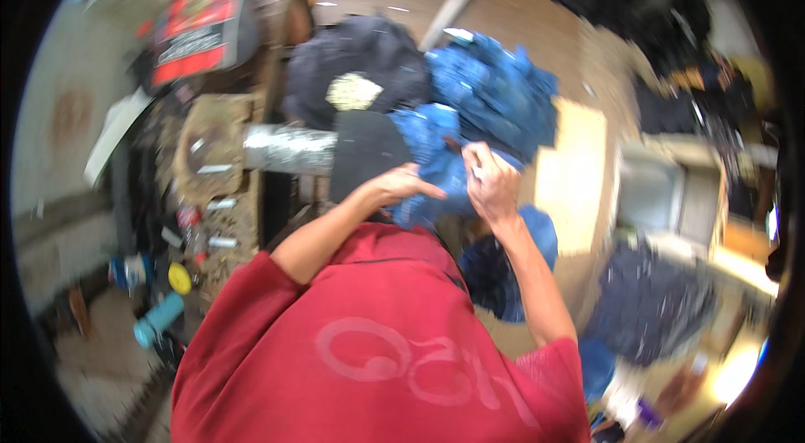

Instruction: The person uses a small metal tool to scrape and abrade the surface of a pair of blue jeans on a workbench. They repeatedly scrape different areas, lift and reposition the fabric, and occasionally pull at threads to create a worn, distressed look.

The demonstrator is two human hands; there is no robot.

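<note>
A piece of blue denim (436, 162) lies over a dark flat pad (365, 153) in the middle of the blurred head view. My left hand (401, 185) rests on the denim's near edge, fingers stretched toward the right. My right hand (490, 179) grips the denim's right side and seems to pinch a small pale tool, which is too blurred to name. A heap of more blue denim (495, 91) sits just beyond both hands. My red shirt (377, 342) fills the lower part of the picture.
A dark garment with a pale patch (356, 78) lies behind the pad. A silver cylinder (289, 149) juts left. Cluttered bench (214, 158) with small tools, a teal bottle (158, 319) and a yellow disc (179, 278) at left. Dark clothes (650, 309) at right.
</note>
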